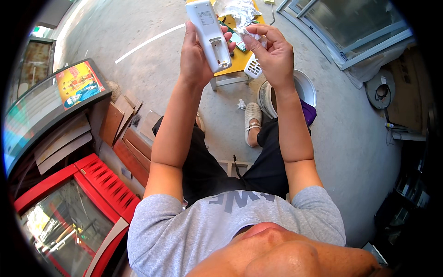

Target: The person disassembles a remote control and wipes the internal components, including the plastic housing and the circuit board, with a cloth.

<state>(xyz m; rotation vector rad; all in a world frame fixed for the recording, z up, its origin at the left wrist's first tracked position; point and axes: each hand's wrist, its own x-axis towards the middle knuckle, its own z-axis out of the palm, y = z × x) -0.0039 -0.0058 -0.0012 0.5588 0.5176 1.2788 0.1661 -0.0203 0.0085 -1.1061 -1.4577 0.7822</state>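
Note:
My left hand [196, 62] grips a white remote-like handset [203, 18], upright with its back toward me and an open battery compartment in its lower part. Just right of it, my right hand [274, 55] pinches a small crumpled white tissue or wipe [244, 33] between thumb and fingers. Beyond both hands is a yellow table [233, 62] with crumpled white paper [237, 10] and green items, partly hidden. A white perforated plastic piece [254, 67] is at its near edge, beside my right hand.
A bucket [308, 85] with purple cloth [308, 112] stands by my right leg. A red-framed glass cabinet [106, 180], curved glass case [27, 120] and loose boards [131, 152] are on the left. Window frames [350, 60] lean at upper right. Crumpled paper [241, 104] lies on the floor.

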